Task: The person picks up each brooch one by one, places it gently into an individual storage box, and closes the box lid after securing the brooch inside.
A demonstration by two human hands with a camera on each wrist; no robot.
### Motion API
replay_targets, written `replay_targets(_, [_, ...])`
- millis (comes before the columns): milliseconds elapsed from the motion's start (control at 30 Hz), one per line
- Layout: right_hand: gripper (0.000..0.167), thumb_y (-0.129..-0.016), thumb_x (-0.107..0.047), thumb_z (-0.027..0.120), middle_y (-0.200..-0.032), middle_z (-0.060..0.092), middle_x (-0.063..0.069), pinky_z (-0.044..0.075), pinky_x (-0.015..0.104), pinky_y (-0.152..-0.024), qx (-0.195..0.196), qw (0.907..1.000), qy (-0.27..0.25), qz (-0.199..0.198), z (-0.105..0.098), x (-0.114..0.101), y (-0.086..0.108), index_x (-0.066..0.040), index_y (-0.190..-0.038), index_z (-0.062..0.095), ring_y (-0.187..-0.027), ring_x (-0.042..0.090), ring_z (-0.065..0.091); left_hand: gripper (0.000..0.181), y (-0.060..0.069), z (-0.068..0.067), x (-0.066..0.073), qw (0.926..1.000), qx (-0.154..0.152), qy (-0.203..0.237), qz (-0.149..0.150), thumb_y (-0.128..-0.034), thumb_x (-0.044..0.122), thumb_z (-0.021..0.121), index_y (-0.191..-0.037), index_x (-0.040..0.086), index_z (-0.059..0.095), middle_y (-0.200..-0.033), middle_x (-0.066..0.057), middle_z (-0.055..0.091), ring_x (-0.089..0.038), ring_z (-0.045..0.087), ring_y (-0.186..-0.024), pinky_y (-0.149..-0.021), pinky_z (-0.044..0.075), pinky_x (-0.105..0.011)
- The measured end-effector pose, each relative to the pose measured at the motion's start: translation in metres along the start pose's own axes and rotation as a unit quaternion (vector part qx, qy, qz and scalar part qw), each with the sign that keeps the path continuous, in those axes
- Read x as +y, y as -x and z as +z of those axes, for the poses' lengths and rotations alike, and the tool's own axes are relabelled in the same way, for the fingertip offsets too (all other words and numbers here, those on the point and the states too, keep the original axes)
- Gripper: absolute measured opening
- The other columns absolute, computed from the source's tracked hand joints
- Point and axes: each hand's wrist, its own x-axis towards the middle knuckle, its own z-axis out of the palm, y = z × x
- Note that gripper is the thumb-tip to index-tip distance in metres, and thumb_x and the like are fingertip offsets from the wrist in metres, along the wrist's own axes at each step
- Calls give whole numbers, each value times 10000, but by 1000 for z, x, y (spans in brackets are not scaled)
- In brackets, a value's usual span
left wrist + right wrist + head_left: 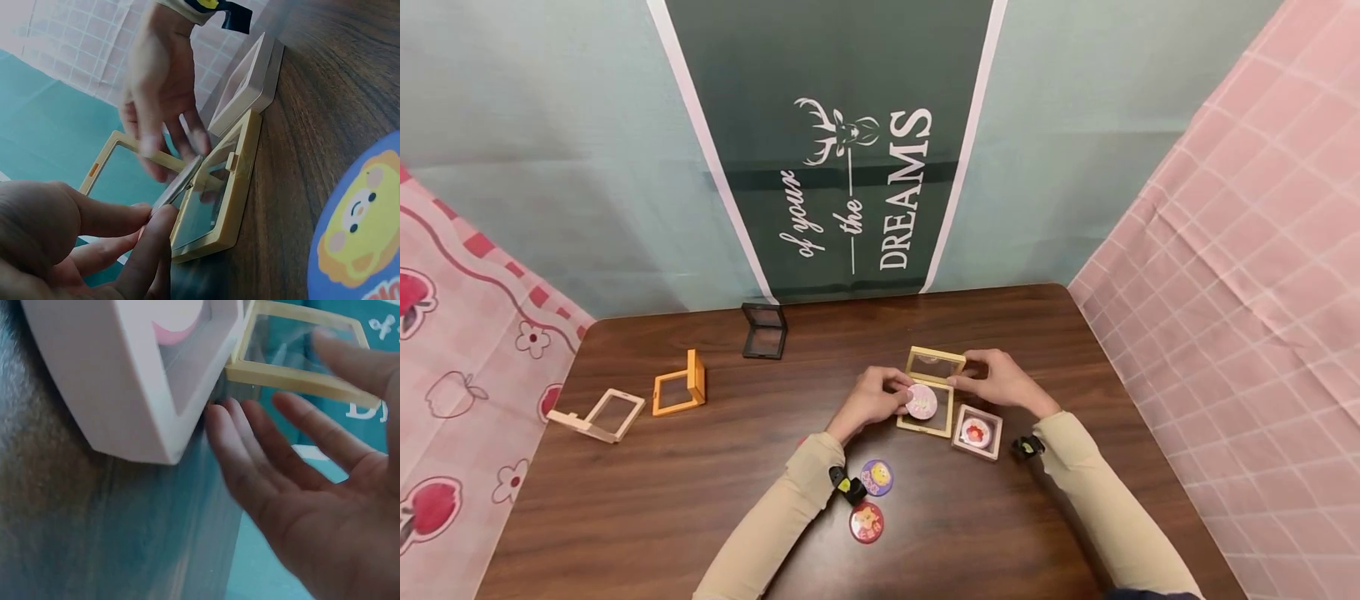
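On the right half of the wooden table, the left hand pinches a pink badge between thumb and fingers, holding it over the near half of an open yellow case. The right hand is beside the raised lid, its fingers apart; whether they touch the frame I cannot tell.

One case looks finished: a pale pink case, just right of the yellow one, is closed around a flower badge. The yellow one seems midway, its badge not yet released and its lid up. Farther left, a black case, an orange case and a cream case stand open and probably remain to be filled. A purple badge and a red badge lie loose on the near side, and a red sliver by the left cuff may be another.

The head view gives the pink badge's face; only the left wrist view shows it edge-on and tilted, close to the hinge. The right wrist view misses that badge but reveals the right palm and spread fingers.
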Motion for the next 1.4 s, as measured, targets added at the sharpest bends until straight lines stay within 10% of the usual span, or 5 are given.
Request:
replay_targets(333, [465,-1165,-288,465,-1218,685,309,588,496,-1005,-181,9768,-2134,-39,3,3,-1,125,-1241,665,-1220,450,679,149,-5,3,-4,9995,223,-162,-180,-932,3,761,-1078,19,793,-913,-72,755,-86,697,-662,-653,615,-240])
replay_targets(1400, [533,-1179,-321,406,-1297,657,324,571,520,-1031,-453,9771,-2074,131,1,3,-2,132,-1270,671,-1274,481,639,55,-10,9,3,9903,510,-1254,-297,-871,98,856,-915,90,824,-713,20,766,-58,662,-558,-583,499,-196])
